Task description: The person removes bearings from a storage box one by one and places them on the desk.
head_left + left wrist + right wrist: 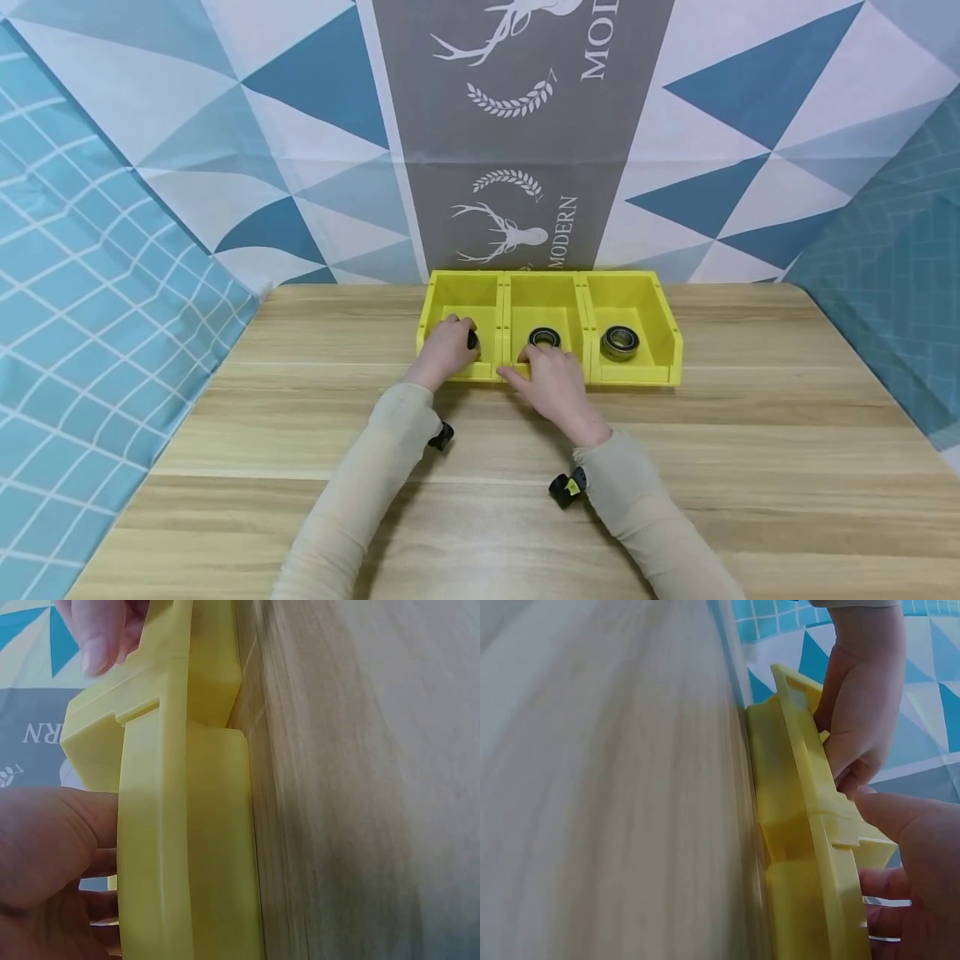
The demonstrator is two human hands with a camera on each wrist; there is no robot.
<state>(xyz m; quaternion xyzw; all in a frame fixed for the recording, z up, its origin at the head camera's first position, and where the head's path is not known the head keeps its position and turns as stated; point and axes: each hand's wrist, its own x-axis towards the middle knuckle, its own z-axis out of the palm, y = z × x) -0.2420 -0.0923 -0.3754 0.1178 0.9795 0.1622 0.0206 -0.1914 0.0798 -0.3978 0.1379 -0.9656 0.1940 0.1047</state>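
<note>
Three joined yellow bins (633,377) stand at the back of the table, open at the top. In the left bin my left hand (446,348) reaches down with curled fingers and grips a bearing (472,340), whose dark edge shows beside the fingers. My right hand (551,379) reaches over the front wall of the middle bin, thumb toward the divider. Just beyond its fingers lies a ring-shaped bearing (544,337), partly covered by them. Another bearing (619,342) lies in the right bin, apart from both hands. Both wrist views show fingers passing behind the yellow front walls, their tips partly hidden.
The bins stand close to a patterned backdrop (517,142) behind the wooden table (480,533). Blue patterned cloths (82,292) hang at the sides. Each wrist carries a small black camera (564,490).
</note>
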